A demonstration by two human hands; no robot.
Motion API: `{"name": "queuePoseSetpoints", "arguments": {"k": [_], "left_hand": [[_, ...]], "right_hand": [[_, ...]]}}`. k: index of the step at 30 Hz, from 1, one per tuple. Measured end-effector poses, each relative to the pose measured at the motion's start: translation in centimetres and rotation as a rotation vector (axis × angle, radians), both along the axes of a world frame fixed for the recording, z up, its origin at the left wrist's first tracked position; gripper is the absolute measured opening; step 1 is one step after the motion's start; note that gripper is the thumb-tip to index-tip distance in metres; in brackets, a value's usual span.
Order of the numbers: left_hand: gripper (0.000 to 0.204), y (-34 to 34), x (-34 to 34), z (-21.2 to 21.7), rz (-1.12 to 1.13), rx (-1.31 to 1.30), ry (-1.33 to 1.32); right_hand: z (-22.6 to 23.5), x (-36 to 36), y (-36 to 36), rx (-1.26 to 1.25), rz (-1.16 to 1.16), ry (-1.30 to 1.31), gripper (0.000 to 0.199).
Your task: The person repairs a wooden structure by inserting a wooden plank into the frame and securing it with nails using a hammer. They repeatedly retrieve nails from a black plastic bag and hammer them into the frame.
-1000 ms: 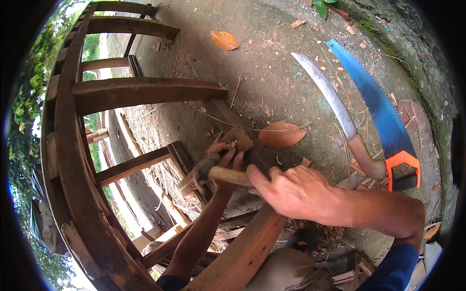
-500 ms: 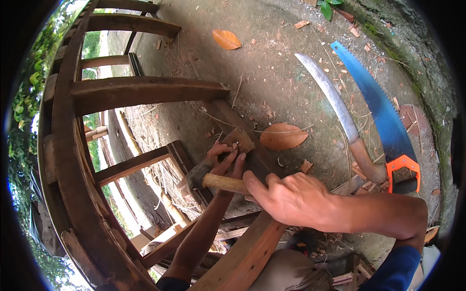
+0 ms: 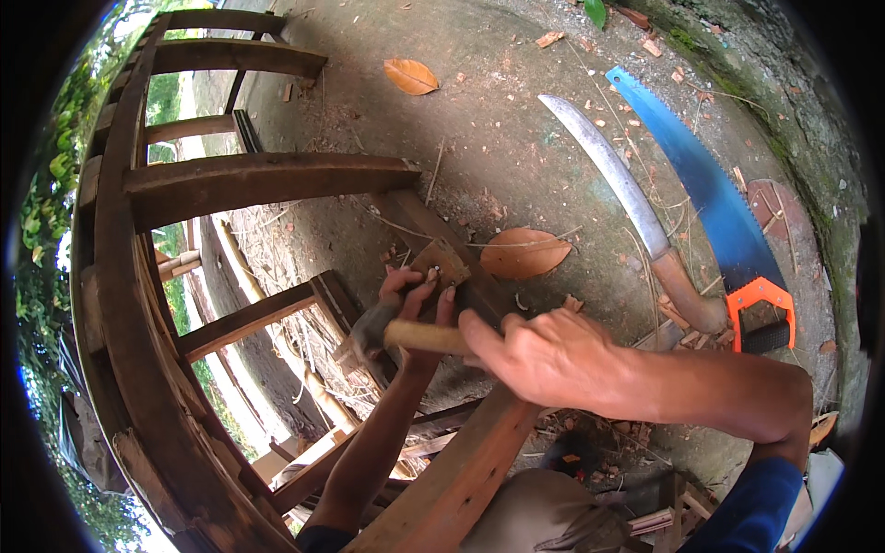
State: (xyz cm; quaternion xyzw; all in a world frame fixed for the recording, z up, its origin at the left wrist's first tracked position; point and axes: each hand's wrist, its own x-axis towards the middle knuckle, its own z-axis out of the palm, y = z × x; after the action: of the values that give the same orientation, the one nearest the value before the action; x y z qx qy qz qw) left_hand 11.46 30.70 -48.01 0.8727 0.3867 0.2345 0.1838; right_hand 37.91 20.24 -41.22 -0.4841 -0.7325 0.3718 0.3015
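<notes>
My right hand [image 3: 558, 359] is wrapped round the wooden handle [image 3: 419, 337] of a hammer. The grey hammer head [image 3: 374, 329] hangs over my left wrist area, apart from the wood. Farther out, my left hand [image 3: 419, 300] is at a small wooden block [image 3: 450, 262] that lies against a dark beam. Its fingertips are bunched at a small shiny nail [image 3: 436, 268] on the block, seemingly pinching it; the contact is partly hidden.
A dark wooden frame with crosspieces [image 3: 267, 180] fills the left side. A curved machete [image 3: 608, 166] and a blue-bladed handsaw [image 3: 705, 184] with an orange handle lie on the ground at right. A bare beam [image 3: 461, 470] runs beside my knee. Dry leaves [image 3: 524, 253] and wood chips are scattered about.
The whole view has shifted slightly, so the frame, machete and saw sit a little farther left. My left fingers look a bit more spread at the nail. The hammer stays in my right hand.
</notes>
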Motion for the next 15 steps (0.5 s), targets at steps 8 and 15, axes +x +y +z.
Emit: {"name": "queuePoseSetpoints", "arguments": {"k": [8, 15], "left_hand": [[0.084, 0.7, -0.9, 1.6, 0.199, -0.179, 0.289], [0.089, 0.6, -2.2, 0.8, 0.206, -0.083, 0.528]], "right_hand": [[1.2, 0.9, -0.8, 0.032, -0.023, 0.047, 0.050], [0.3, -0.1, -1.2, 0.133, -0.005, -0.027, 0.049]]}}
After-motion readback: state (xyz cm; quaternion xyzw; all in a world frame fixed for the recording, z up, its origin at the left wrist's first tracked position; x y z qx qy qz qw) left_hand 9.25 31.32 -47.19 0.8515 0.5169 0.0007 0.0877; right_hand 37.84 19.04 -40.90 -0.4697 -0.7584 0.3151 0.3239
